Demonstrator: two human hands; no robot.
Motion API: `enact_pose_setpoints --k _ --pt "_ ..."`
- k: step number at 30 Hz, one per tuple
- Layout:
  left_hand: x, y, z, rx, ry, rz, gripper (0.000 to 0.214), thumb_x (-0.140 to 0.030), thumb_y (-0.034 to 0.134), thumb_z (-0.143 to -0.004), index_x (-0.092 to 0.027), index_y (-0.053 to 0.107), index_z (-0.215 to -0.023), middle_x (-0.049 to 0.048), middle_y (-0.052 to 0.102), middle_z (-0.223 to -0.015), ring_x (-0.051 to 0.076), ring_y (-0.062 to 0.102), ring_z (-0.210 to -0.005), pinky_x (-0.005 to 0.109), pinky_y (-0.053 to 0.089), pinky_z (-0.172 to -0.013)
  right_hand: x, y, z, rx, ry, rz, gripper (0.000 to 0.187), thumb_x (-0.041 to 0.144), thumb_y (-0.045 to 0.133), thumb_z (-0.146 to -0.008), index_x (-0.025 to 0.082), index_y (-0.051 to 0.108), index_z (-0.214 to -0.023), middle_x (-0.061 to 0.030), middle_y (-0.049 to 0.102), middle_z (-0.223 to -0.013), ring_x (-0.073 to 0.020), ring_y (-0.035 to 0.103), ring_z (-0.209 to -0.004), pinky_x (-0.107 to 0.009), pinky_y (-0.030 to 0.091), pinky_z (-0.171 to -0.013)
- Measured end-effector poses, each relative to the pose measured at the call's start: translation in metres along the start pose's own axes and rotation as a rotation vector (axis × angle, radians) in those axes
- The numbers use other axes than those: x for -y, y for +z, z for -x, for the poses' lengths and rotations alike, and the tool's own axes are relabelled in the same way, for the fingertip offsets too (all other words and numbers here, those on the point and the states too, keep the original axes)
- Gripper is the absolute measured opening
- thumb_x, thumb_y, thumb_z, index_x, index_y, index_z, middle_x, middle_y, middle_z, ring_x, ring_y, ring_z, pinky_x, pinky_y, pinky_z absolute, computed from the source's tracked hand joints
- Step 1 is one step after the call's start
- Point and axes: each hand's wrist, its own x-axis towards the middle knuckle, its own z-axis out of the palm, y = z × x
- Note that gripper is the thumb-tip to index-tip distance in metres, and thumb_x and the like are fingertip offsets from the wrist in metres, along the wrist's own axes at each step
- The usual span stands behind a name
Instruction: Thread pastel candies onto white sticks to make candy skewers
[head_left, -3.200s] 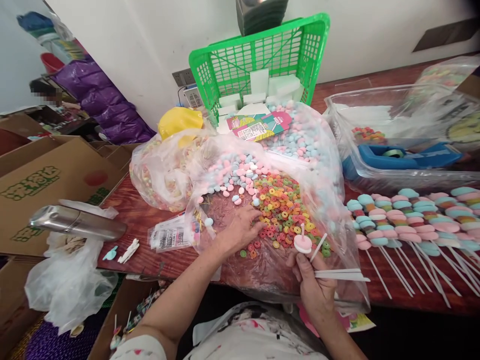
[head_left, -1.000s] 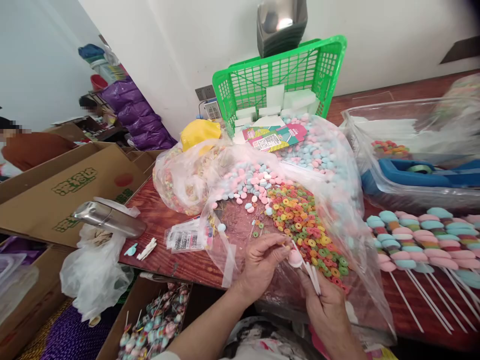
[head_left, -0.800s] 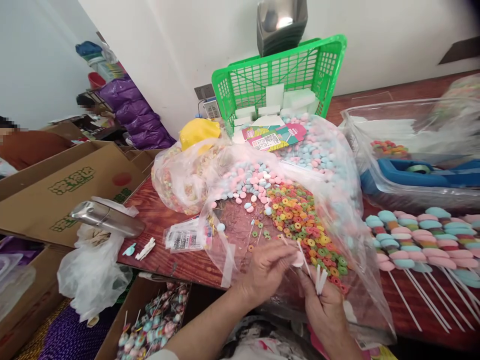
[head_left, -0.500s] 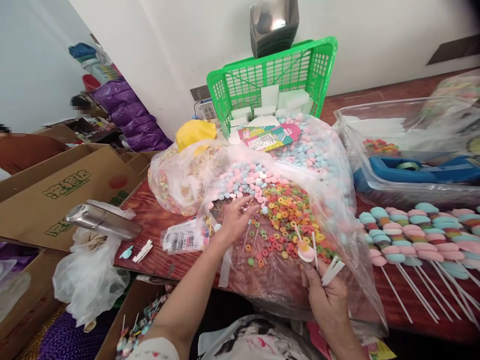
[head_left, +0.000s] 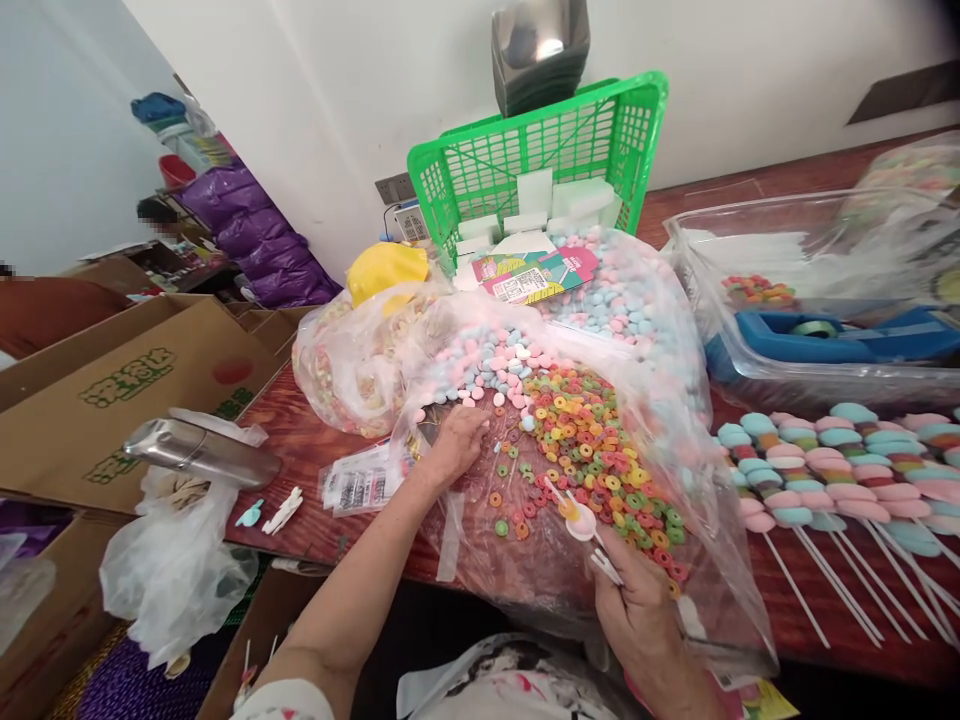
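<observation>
My right hand (head_left: 637,595) is closed round several white lollipop sticks (head_left: 606,566). One stick carries a pale pink-and-white candy (head_left: 580,521) with a yellow-orange gummy ring above it. My left hand (head_left: 459,445) is low over the plastic sheet, fingers bent and drawn together at the near edge of the pink and blue candies (head_left: 504,365); anything between its fingertips is hidden. Between the hands and beyond lies a heap of red, yellow and green gummy rings (head_left: 592,430), with stray rings scattered toward my left hand.
Finished candy skewers (head_left: 847,470) lie in rows on the right, beside a clear bin (head_left: 810,385) holding a blue tape dispenser. A green basket (head_left: 540,150) stands at the back. On the left are a steel flask (head_left: 199,450), a plastic bag (head_left: 176,570) and cardboard boxes (head_left: 97,400).
My left hand has moved slightly left and down, its spread fingers drawing in. My right hand has turned, bringing the candy stick left and lower, nearer the loose rings.
</observation>
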Motion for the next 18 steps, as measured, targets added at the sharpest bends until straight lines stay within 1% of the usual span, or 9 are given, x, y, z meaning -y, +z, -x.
enact_pose_setpoints --k 1,3,5,6,8,9,11,14,18 --pt "-0.002 -0.002 0.001 -0.021 -0.019 0.022 0.015 -0.022 0.063 -0.080 -0.018 0.074 -0.089 0.0072 0.073 -0.086 0.022 0.064 -0.085 0.040 0.048 -0.088 0.001 0.000 -0.001 0.004 0.002 0.001 0.031 0.007 0.045 -0.085 0.015 0.067 -0.105 -0.0040 0.073 -0.070 -0.0160 0.068 -0.056 -0.022 0.054 -0.054" --pt "-0.014 -0.003 0.006 -0.050 -0.059 0.077 0.023 -0.030 0.059 -0.085 -0.017 0.073 -0.097 0.0067 0.073 -0.081 0.020 0.066 -0.074 0.036 0.052 -0.076 0.003 -0.001 -0.001 0.009 0.008 -0.004 0.029 0.008 0.045 -0.087 0.015 0.067 -0.104 -0.0026 0.070 -0.066 -0.0150 0.066 -0.053 -0.021 0.052 -0.052" --pt "-0.034 0.000 0.017 -0.043 -0.122 0.230 0.034 -0.037 0.056 -0.088 -0.015 0.070 -0.109 0.0052 0.072 -0.074 0.017 0.064 -0.060 0.031 0.053 -0.062 0.007 -0.003 -0.003 0.024 0.021 -0.018 0.028 0.008 0.045 -0.087 0.015 0.067 -0.104 -0.0015 0.069 -0.066 -0.0140 0.065 -0.053 -0.020 0.051 -0.052" --pt "-0.047 0.003 0.023 -0.024 -0.191 0.406 0.039 -0.040 0.059 -0.086 -0.014 0.069 -0.114 0.0051 0.073 -0.074 0.016 0.064 -0.057 0.029 0.052 -0.058 0.009 -0.004 -0.004 0.029 0.027 -0.028 0.029 0.007 0.045 -0.087 0.014 0.066 -0.105 -0.0013 0.069 -0.067 -0.0138 0.065 -0.053 -0.020 0.051 -0.053" --pt "-0.073 0.010 0.037 -0.017 -0.290 0.730 0.043 -0.040 0.068 -0.080 -0.015 0.069 -0.115 0.0054 0.073 -0.077 0.014 0.065 -0.060 0.027 0.054 -0.060 0.014 -0.007 -0.007 0.049 0.044 -0.048 0.031 0.006 0.044 -0.086 0.014 0.066 -0.107 -0.0015 0.070 -0.069 -0.0134 0.066 -0.056 -0.019 0.051 -0.054" --pt "-0.086 0.015 0.042 -0.025 -0.320 0.840 0.042 -0.038 0.071 -0.078 -0.015 0.070 -0.114 0.0052 0.074 -0.080 0.013 0.065 -0.060 0.026 0.054 -0.060 0.016 -0.008 -0.008 0.063 0.053 -0.057 0.033 0.005 0.042 -0.086 0.014 0.066 -0.107 -0.0014 0.071 -0.070 -0.0133 0.066 -0.056 -0.018 0.051 -0.055" --pt "-0.104 0.023 0.050 -0.049 -0.354 0.986 0.038 -0.034 0.074 -0.076 -0.017 0.071 -0.110 0.0042 0.074 -0.082 0.011 0.064 -0.061 0.023 0.053 -0.061 0.018 -0.009 -0.010 0.100 0.072 -0.068 0.036 0.004 0.040 -0.085 0.015 0.066 -0.107 -0.0018 0.072 -0.073 -0.0138 0.067 -0.060 -0.019 0.051 -0.058" --pt "-0.116 0.034 0.056 -0.048 -0.351 1.061 0.033 -0.032 0.074 -0.078 -0.019 0.073 -0.109 0.0033 0.073 -0.081 0.009 0.062 -0.063 0.020 0.051 -0.061 0.015 -0.011 -0.008 0.145 0.124 -0.057 0.037 0.005 0.038 -0.084 0.016 0.067 -0.103 -0.0025 0.070 -0.073 -0.0157 0.068 -0.066 -0.021 0.051 -0.061" --pt "-0.115 0.040 0.058 -0.059 -0.317 1.037 0.033 -0.032 0.070 -0.082 -0.019 0.071 -0.112 0.0030 0.072 -0.078 0.008 0.058 -0.059 0.017 0.047 -0.056 0.010 -0.012 -0.004 0.182 0.210 -0.036 0.031 0.008 0.038 -0.084 0.016 0.067 -0.092 -0.0022 0.067 -0.069 -0.0157 0.063 -0.060 -0.022 0.049 -0.058"
